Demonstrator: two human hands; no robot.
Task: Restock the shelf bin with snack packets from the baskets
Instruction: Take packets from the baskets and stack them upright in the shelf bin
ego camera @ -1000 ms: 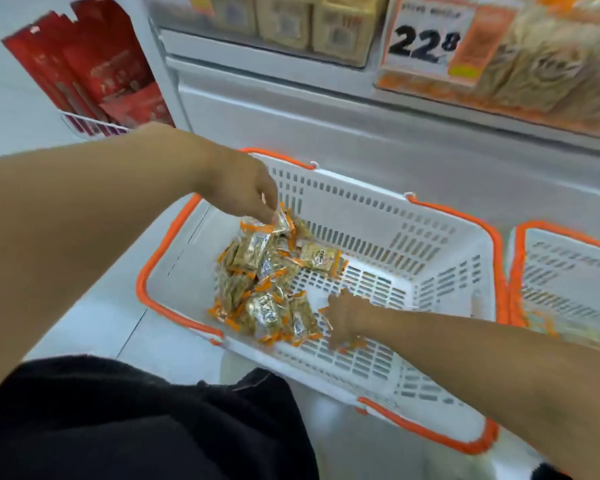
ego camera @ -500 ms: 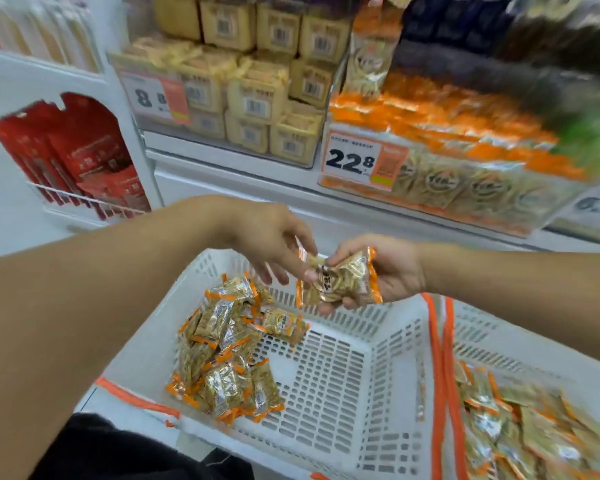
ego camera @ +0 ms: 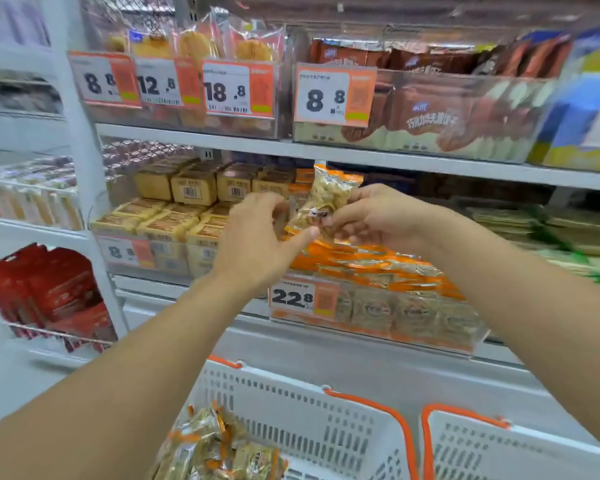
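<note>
holding a small bunch of snack packets (ego camera: 321, 202) up at the middle shelf, both hands meet just above the clear shelf bin (ego camera: 426, 317) with the 22.8 price tag (ego camera: 303, 299). the right hand (ego camera: 374, 216) has fingers and thumb curled round the packets; the left hand (ego camera: 257, 240) pinches their lower edge with its thumb, its other fingers hidden behind the hand. how many packets are in the bunch cannot be told, since the hands cover most of them. motion blur smears the shelves at both edges, and the bin's right end fades into it. the left basket (ego camera: 291, 403) is cut off by the bottom edge, with only part of its heap of packets (ego camera: 208, 448) visible; the right basket (ego camera: 499, 445) shows a corner only, its contents out of view.

half a second ago the hands were low over the left basket, passing packets between them; now they are raised to shelf height. the view has tilted up too, so the baskets have dropped to the bottom edge and an upper shelf with more price tags has come into sight.
</note>
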